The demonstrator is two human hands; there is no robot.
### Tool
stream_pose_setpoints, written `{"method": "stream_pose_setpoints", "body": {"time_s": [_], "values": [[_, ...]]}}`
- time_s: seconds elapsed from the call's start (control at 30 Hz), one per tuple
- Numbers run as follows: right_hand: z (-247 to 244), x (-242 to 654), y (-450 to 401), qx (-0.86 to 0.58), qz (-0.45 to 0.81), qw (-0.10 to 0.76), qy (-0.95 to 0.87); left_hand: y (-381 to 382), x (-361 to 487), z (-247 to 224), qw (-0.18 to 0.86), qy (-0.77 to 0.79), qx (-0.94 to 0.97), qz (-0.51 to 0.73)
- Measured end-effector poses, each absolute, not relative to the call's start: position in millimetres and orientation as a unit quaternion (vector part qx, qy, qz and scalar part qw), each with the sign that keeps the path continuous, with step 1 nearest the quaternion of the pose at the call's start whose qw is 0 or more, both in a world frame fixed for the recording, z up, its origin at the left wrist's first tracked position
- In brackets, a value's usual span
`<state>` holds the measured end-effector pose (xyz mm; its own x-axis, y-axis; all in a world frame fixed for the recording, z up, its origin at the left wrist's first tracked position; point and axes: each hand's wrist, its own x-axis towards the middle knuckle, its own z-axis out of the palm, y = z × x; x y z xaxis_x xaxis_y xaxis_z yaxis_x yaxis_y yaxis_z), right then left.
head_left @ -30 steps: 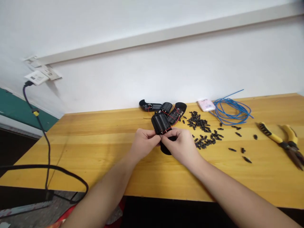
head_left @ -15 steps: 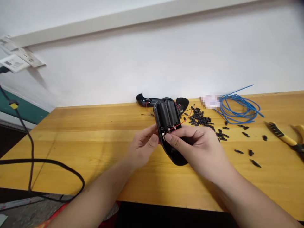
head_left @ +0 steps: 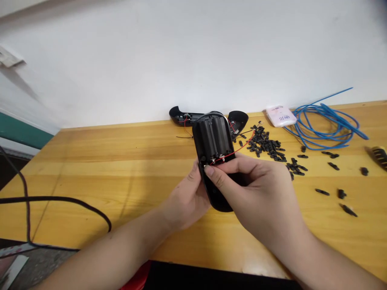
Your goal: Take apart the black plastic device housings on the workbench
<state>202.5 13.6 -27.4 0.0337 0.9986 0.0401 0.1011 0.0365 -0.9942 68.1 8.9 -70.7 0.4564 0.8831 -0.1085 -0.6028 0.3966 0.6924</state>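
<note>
Fingers (head_left: 208, 170) of both hands are clenched on a black plastic casing (head_left: 219, 203), which is held at the centre of the view over a wooden desk (head_left: 90, 173). It is gripped from the side by the left hand (head_left: 185, 199) and from below and the right by the right hand (head_left: 254, 189). A ribbed black battery holder (head_left: 212, 141) is seated in the casing, with its open side turned up and its far end tilted toward 12 o'clock. The right thumb is pressed against the holder's near end, just beside a small metal contact (head_left: 206, 165). A thin red wire (head_left: 238, 152) is run from that end toward 2 o'clock.

Around the casing, 2 black shell pieces are laid at 11 o'clock (head_left: 183, 117) and 1 o'clock (head_left: 237, 122). Small black plastic parts (head_left: 266, 144) (too small to be identified) are scattered from 2 to 4 o'clock. A coil of blue wire (head_left: 325, 129) and a pink packet (head_left: 279, 116) are placed beyond them at 2 o'clock, and a black cable (head_left: 54, 198) is lying at 9 o'clock.
</note>
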Motion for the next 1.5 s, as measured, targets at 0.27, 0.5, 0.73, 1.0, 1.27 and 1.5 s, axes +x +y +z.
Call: {"method": "stream_pose_setpoints", "body": {"time_s": [0.27, 0.5, 0.73, 1.0, 1.27, 1.5], "values": [[-38, 203, 15, -0.494, 0.504, 0.476, -0.525, 13, 66, -73, 0.809, 0.230, 0.285, 0.460], [-41, 196, 13, -0.513, 0.450, 0.473, -0.558, 13, 65, -70, 0.824, 0.228, 0.246, 0.457], [-43, 197, 23, -0.482, 0.527, 0.480, -0.509, 13, 67, -76, 0.815, 0.219, 0.231, 0.484], [-48, 204, 25, -0.457, 0.608, 0.469, -0.449, 9, 65, -84, 0.783, 0.229, 0.280, 0.505], [-52, 195, 27, -0.469, 0.522, 0.465, -0.539, 17, 68, -81, 0.769, 0.233, 0.264, 0.534], [-10, 237, 4, -0.499, 0.426, 0.460, -0.598, 24, 51, -96, 0.622, 0.288, 0.519, 0.510]]}}
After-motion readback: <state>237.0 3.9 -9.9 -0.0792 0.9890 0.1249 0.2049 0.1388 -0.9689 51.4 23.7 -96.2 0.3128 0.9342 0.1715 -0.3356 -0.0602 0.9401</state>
